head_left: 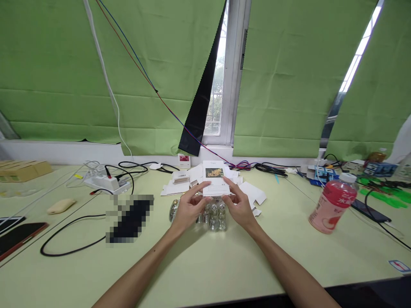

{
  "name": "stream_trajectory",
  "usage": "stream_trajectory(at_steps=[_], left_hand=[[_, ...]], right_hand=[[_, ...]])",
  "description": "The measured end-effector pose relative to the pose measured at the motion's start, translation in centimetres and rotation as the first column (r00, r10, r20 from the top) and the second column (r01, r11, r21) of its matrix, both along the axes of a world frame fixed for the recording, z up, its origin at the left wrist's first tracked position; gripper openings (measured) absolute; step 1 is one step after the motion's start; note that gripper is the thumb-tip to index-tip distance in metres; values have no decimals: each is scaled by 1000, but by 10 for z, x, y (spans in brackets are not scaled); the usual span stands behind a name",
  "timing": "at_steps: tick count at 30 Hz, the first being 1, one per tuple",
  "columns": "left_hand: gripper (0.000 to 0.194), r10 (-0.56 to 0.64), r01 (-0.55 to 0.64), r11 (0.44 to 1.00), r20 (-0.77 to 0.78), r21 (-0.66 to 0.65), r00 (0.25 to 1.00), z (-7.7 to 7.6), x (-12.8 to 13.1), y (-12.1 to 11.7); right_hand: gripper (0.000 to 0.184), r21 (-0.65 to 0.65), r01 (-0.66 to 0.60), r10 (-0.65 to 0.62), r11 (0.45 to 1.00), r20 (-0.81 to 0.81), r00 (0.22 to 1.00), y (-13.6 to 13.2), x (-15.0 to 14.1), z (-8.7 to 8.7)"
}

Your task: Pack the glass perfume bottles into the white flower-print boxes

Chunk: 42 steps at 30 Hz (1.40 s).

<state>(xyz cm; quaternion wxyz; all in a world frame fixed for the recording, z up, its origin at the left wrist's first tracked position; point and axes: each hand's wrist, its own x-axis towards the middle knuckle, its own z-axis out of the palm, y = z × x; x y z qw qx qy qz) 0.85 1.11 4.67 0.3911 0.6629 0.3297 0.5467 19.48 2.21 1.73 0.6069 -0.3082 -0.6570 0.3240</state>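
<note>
A small white cardboard box (214, 172) with a printed picture of yellow-orange flowers is held between both hands above the table. Its left side is gripped by the thumb and fingers of my left hand (190, 206). The fingers and thumb of my right hand (239, 204) close on its right side. Just below and nearer to me stand several small clear, shiny containers (217, 221) in a cluster, partly hidden by my left hand. White cardboard pieces (252, 192) lie spread behind and beside the box.
On the right stands a pink drink bottle (334, 203), with a phone (370, 211) behind it. A power strip (105, 180) and black cables sit at the back left. Another white box with a pink picture (184, 161) is by the wall. Brown cardboard boxes (24, 170) lie far left.
</note>
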Motion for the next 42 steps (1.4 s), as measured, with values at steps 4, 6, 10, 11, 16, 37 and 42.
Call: stream_trajectory(at_steps=[4, 6, 10, 11, 16, 37, 42], left_hand=[[54, 2, -2, 1000, 7, 7, 1000, 0, 0, 0], [54, -3, 3, 1000, 9, 10, 1000, 0, 0, 0], [53, -8, 8, 1000, 13, 20, 1000, -1, 1, 0], [52, -8, 7, 1000, 14, 23, 1000, -1, 1, 0], [50, -6, 5, 999, 22, 39, 1000, -2, 2, 0], [46, 24, -25, 997, 20, 73, 1000, 0, 2, -2], [47, 30, -32, 999, 39, 40, 999, 2, 3, -4]], right_hand=[[58, 5, 3, -3, 1000, -7, 1000, 0, 0, -1], [58, 5, 3, -3, 1000, -11, 1000, 1, 0, -2], [57, 3, -1, 1, 1000, -20, 1000, 1, 0, -2], [57, 3, 0, 0, 1000, -23, 1000, 1, 0, -1], [54, 14, -1, 2, 1000, -24, 1000, 0, -1, -1], [53, 33, 55, -56, 998, 51, 997, -4, 0, 2], [53, 43, 57, -60, 997, 54, 997, -4, 0, 2]])
